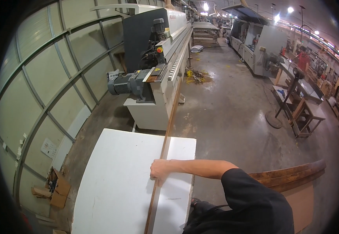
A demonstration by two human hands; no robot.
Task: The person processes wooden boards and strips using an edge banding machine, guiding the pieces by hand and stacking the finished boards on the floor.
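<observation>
My right hand (161, 170) comes in from the right on a bare forearm with a black sleeve. Its fingers are closed round a long, narrow brown wood strip (170, 126). The strip lies lengthwise over a white-topped table (111, 175) and runs forward along the side of a large machine (148, 113). Its near end passes out at the lower edge of the picture. Part of the strip is hidden under the hand. My left hand does not show.
Brown wood boards (286, 177) lie to my right. Beyond the table, the machine has a grey motor (126, 84) jutting leftward. Yellow-tied scraps (196, 77) lie on the floor. A cardboard box (61, 191) sits by the left wall; a pedestal stand (285, 99) and wooden trestle (306, 113) stand right.
</observation>
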